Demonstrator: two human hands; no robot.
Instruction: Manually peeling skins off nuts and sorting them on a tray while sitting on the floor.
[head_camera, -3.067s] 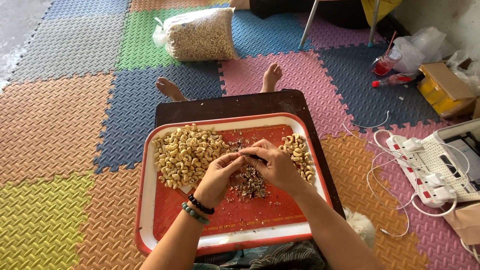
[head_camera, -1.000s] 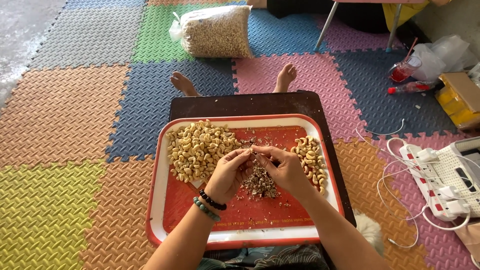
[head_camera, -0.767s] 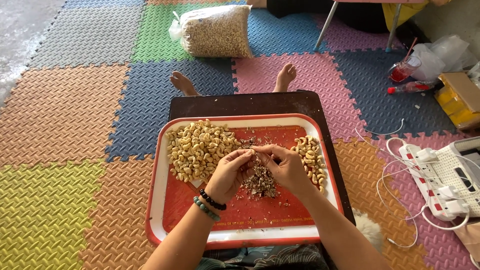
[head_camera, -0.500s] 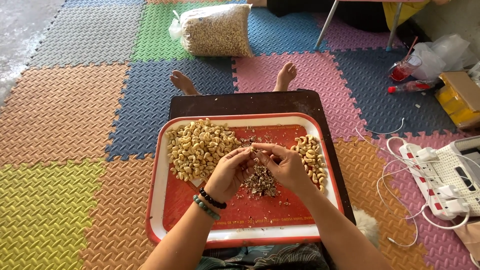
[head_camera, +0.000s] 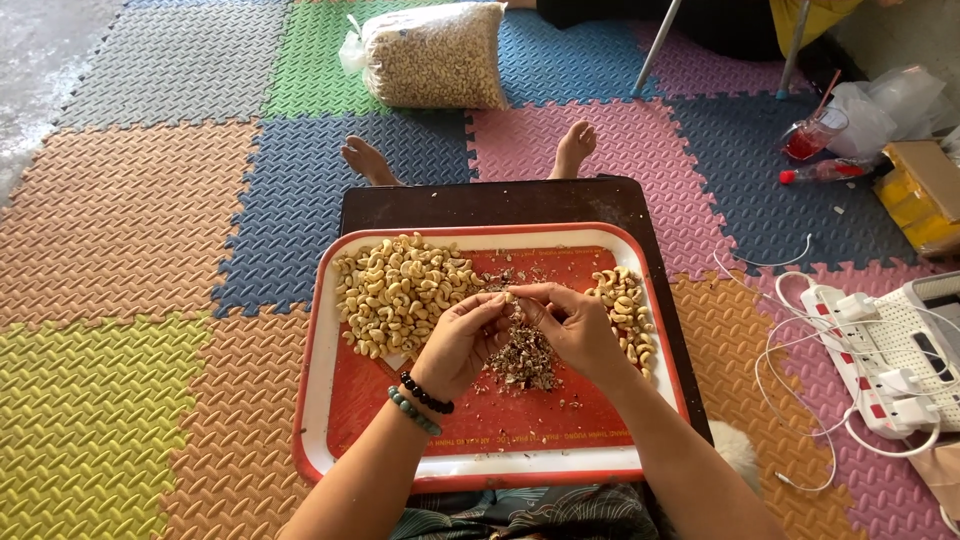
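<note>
A red tray with a white rim (head_camera: 470, 465) rests on a dark low table (head_camera: 480, 203) over my lap. A large heap of pale cashew nuts (head_camera: 398, 293) lies on its left side, a smaller heap of cashews (head_camera: 626, 302) on its right. Brown husk scraps (head_camera: 525, 358) are piled in the middle. My left hand (head_camera: 458, 340) and my right hand (head_camera: 577, 328) meet above the scraps, fingertips pinched together on one small cashew nut (head_camera: 509, 297). Bead bracelets circle my left wrist.
Coloured foam mats cover the floor. A clear bag of nuts (head_camera: 432, 55) lies beyond my bare feet (head_camera: 574, 145). At right sit a white power strip with cables (head_camera: 868, 345), a cardboard box (head_camera: 922, 190), a red drink cup (head_camera: 812, 135) and plastic bags.
The view has tilted slightly since the oldest frame. Both hands stay together over the scrap pile, fingers working the nut with only small motions.
</note>
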